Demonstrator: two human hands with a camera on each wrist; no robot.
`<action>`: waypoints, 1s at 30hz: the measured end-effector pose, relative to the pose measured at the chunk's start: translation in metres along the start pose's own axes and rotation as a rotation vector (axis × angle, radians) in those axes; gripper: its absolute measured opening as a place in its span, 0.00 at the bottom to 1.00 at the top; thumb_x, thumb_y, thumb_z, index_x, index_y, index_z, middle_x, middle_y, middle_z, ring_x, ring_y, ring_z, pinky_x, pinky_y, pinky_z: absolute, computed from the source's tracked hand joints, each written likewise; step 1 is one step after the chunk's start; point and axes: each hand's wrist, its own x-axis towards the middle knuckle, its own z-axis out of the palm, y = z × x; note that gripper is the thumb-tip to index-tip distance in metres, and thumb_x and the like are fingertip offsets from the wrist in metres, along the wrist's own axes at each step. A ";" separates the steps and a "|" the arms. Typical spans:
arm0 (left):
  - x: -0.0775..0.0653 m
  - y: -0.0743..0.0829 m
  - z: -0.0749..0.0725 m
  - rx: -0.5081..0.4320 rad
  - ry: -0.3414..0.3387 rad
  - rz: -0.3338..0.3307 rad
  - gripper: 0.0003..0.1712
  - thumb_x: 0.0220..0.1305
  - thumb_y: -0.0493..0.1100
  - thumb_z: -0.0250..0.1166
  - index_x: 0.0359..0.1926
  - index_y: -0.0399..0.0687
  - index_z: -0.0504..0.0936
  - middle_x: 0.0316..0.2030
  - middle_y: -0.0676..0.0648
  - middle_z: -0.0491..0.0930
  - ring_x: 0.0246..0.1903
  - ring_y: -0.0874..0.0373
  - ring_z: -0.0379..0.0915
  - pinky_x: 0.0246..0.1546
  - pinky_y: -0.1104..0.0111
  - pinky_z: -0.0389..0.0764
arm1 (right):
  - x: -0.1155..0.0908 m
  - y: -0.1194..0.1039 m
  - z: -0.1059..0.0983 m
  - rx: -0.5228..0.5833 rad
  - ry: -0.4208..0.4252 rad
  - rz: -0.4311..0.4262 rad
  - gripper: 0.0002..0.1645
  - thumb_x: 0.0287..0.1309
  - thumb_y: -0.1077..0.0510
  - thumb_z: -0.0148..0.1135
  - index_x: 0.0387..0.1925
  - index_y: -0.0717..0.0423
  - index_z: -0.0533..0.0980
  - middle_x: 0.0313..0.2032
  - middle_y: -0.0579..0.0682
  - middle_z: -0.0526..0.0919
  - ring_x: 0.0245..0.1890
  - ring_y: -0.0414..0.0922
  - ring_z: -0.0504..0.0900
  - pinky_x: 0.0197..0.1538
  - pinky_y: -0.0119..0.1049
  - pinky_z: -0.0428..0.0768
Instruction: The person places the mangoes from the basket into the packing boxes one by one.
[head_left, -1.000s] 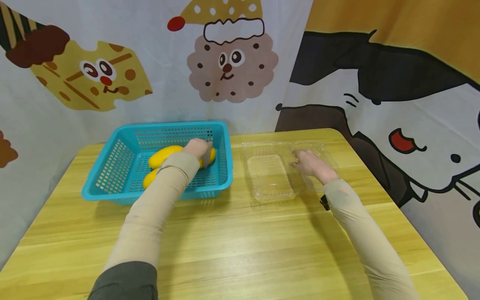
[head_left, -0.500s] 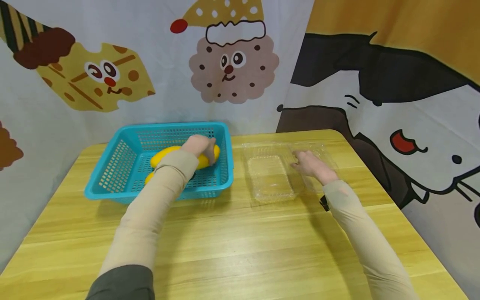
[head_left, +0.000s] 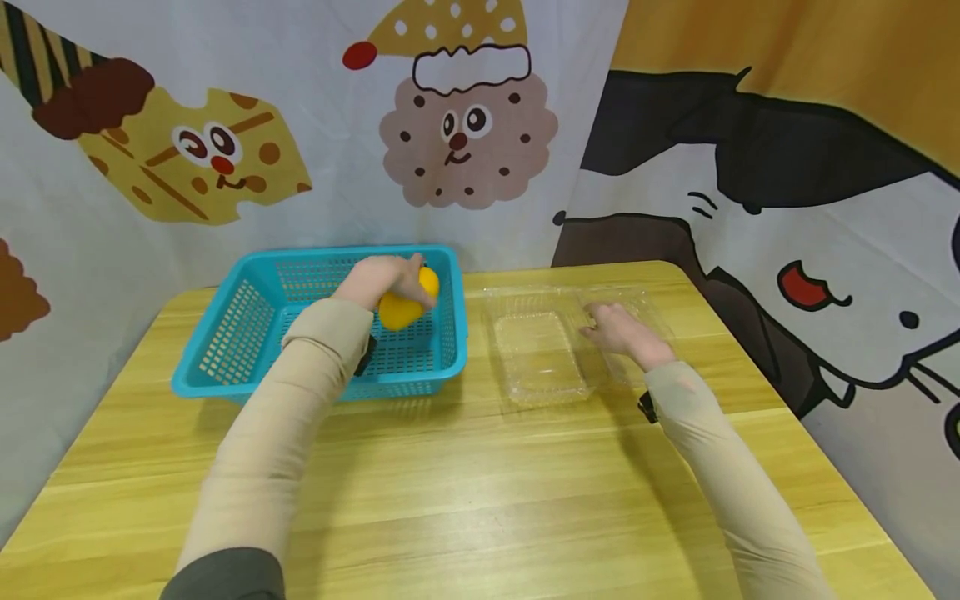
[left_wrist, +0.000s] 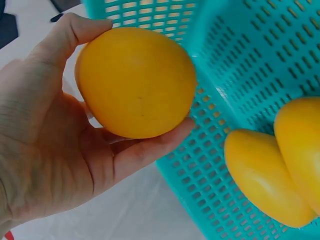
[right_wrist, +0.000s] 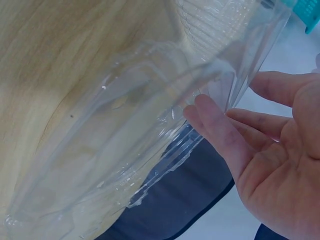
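1. While the head view looks down on the wooden counter, the left hand holds a yellow mango above the turquoise basket, fingers curled round the fruit. The right hand lies with relaxed fingers on the lid half of the clear clamshell box, which stands open just right of the basket.
2. From the left wrist, the left hand cradles the mango between thumb and fingers, over the basket's rim. Two more mangoes lie touching each other on the mesh floor below.
3. From the right wrist, the right hand is spread, its fingertips touching the edge of the clamshell box; it grips nothing.
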 end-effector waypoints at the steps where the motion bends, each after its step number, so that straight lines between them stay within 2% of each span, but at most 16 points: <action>1: -0.001 0.000 -0.001 -0.020 0.008 0.003 0.57 0.54 0.62 0.57 0.71 0.53 0.30 0.57 0.39 0.61 0.47 0.48 0.65 0.41 0.62 0.76 | 0.000 0.000 0.000 0.000 0.000 -0.001 0.33 0.64 0.57 0.48 0.65 0.70 0.54 0.59 0.71 0.66 0.55 0.62 0.72 0.56 0.54 0.72; 3: -0.003 0.002 -0.004 -0.062 0.023 0.011 0.58 0.55 0.63 0.57 0.71 0.54 0.28 0.56 0.39 0.62 0.45 0.49 0.67 0.36 0.65 0.78 | 0.000 0.000 0.000 -0.002 0.002 -0.003 0.33 0.64 0.57 0.48 0.65 0.70 0.54 0.59 0.71 0.65 0.55 0.62 0.72 0.56 0.54 0.72; 8: -0.007 0.015 -0.009 -0.074 0.077 0.057 0.58 0.54 0.63 0.57 0.71 0.51 0.28 0.60 0.38 0.59 0.42 0.50 0.70 0.28 0.68 0.79 | 0.001 0.001 0.001 0.001 0.006 -0.003 0.33 0.64 0.57 0.48 0.65 0.69 0.55 0.60 0.70 0.65 0.55 0.62 0.72 0.56 0.54 0.72; 18: -0.009 0.053 -0.011 -0.101 0.127 0.149 0.53 0.53 0.64 0.58 0.70 0.50 0.41 0.56 0.41 0.63 0.41 0.51 0.71 0.29 0.66 0.81 | 0.001 0.001 0.001 0.005 0.001 0.006 0.33 0.65 0.56 0.48 0.65 0.69 0.54 0.60 0.70 0.65 0.56 0.62 0.71 0.56 0.54 0.72; 21: -0.008 0.066 -0.010 -0.117 0.151 0.189 0.46 0.52 0.62 0.59 0.66 0.49 0.50 0.53 0.42 0.66 0.40 0.51 0.72 0.28 0.65 0.82 | 0.000 0.000 0.001 0.005 0.000 0.008 0.32 0.65 0.56 0.47 0.65 0.69 0.54 0.60 0.70 0.65 0.56 0.62 0.71 0.56 0.55 0.72; 23: -0.006 0.076 -0.008 -0.135 0.170 0.216 0.46 0.53 0.61 0.60 0.66 0.48 0.51 0.52 0.42 0.66 0.40 0.51 0.72 0.29 0.63 0.82 | 0.000 0.000 0.001 0.006 0.003 0.006 0.32 0.65 0.56 0.47 0.65 0.69 0.55 0.60 0.70 0.65 0.56 0.63 0.71 0.56 0.55 0.71; 25: -0.005 0.086 -0.007 -0.139 0.184 0.237 0.41 0.52 0.61 0.60 0.60 0.46 0.57 0.50 0.42 0.67 0.39 0.51 0.73 0.30 0.62 0.83 | 0.000 0.000 0.001 0.004 0.005 0.005 0.32 0.65 0.56 0.47 0.65 0.69 0.55 0.60 0.70 0.65 0.55 0.63 0.71 0.56 0.55 0.72; 27: -0.004 0.095 -0.005 -0.143 0.200 0.255 0.42 0.52 0.61 0.61 0.62 0.46 0.56 0.49 0.41 0.67 0.38 0.51 0.73 0.29 0.63 0.83 | 0.000 -0.001 0.001 0.001 0.007 0.003 0.32 0.65 0.57 0.48 0.64 0.70 0.56 0.59 0.71 0.66 0.55 0.63 0.72 0.56 0.55 0.72; 30: -0.002 0.108 -0.001 -0.124 0.207 0.245 0.45 0.53 0.63 0.60 0.64 0.46 0.53 0.50 0.41 0.67 0.38 0.52 0.74 0.25 0.67 0.82 | 0.000 -0.001 0.001 -0.004 0.010 0.003 0.32 0.64 0.57 0.48 0.64 0.70 0.56 0.59 0.71 0.66 0.55 0.63 0.72 0.55 0.55 0.72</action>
